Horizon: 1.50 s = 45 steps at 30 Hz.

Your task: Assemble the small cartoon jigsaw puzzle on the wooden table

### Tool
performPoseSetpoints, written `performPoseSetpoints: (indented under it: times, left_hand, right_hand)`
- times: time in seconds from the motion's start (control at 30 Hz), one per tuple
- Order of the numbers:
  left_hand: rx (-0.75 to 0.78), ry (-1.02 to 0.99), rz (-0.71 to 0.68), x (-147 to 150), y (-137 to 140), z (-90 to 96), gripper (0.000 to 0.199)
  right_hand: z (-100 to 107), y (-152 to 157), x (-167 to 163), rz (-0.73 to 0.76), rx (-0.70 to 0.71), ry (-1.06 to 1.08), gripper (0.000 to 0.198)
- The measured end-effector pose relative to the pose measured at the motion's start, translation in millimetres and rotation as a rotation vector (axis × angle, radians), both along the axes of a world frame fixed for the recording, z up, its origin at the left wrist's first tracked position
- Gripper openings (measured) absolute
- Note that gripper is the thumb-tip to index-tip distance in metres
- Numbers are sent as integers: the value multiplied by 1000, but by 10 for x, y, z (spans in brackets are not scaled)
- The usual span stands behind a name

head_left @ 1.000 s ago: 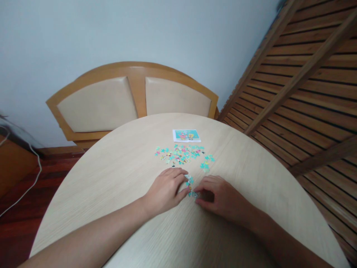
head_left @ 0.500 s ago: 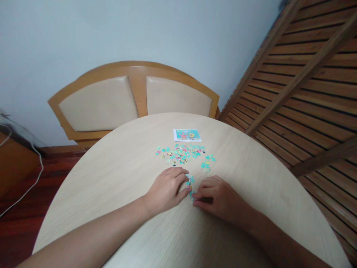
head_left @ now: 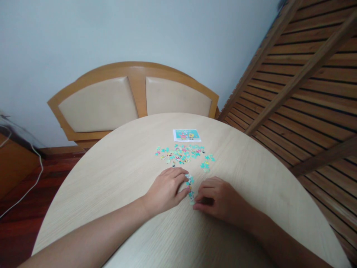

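A narrow strip of joined jigsaw puzzle pieces (head_left: 191, 195) in teal, white and yellow lies on the table, running toward me. My left hand (head_left: 169, 186) is at its left side, with thumb and fingers curled onto its edge and holding it. At the strip's near right end is my right hand (head_left: 216, 195), its thumb and index finger closed together against the last piece; the exact contact is partly hidden. Loose jigsaw pieces (head_left: 182, 152) are scattered beyond the hands. A smaller cluster of pieces (head_left: 206, 163) lies above my right hand.
Behind the loose pieces is a picture card (head_left: 187, 135) with a pink and a yellow cartoon figure. The round wooden table (head_left: 111, 178) has a padded bench back (head_left: 139, 93) behind it. Wooden slats (head_left: 301, 85) stand on the right; a white cable (head_left: 39, 175) hangs left.
My right fingertips have shifted slightly right and toward me, showing more of the strip's near end. My left hand stays in place on the strip.
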State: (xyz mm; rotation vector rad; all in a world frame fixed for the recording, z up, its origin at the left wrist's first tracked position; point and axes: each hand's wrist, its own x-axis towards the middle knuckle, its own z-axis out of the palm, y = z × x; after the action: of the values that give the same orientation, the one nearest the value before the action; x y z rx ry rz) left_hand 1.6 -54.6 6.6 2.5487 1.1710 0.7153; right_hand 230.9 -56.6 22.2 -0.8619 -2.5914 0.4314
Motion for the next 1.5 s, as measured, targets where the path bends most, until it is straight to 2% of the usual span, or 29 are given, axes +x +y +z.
performPoseSetpoints:
  times: [0.1,0.27,0.4,0.5,0.67,0.83,0.97,1.1,1.2,1.33,1.5]
  left_hand:
    - [1,-1,-10,-7,1,0,18]
    - [7,11,-36,-8,-12,19,24]
    - [2,27,-33,-16,-25,22,34]
    - [9,33,-47,-31,-24,7,34]
    - [14,27,-41,-16,-30,0,33]
    - [18,-12,-28,38,-73,14,30]
    - [38,-135,99,-25,3,-27,26]
    - [91,-70,275,-197,184,-76,23]
    - [110,21,252,-278,269,-87,26]
    - [136,61,242,-267,272,-73,23]
    - [118,47,208,-226,208,-77,22]
  right_hand:
    - [58,62,58,-51,-33,-20,18]
    - [-26,214,139,-153,66,57,13]
    - [-208,338,203,-251,143,41,35]
    - [-289,412,262,-252,143,14,29]
    - [-331,497,339,-314,140,44,30]
    - [-255,538,257,-379,150,23,30]
    - [-76,575,91,-404,132,-68,29]
    - [-64,631,-2,-479,189,106,24]
    - [-158,654,11,-490,172,188,22]
    - [-246,635,78,-470,126,124,23]
    - [-288,568,97,-404,98,-59,47]
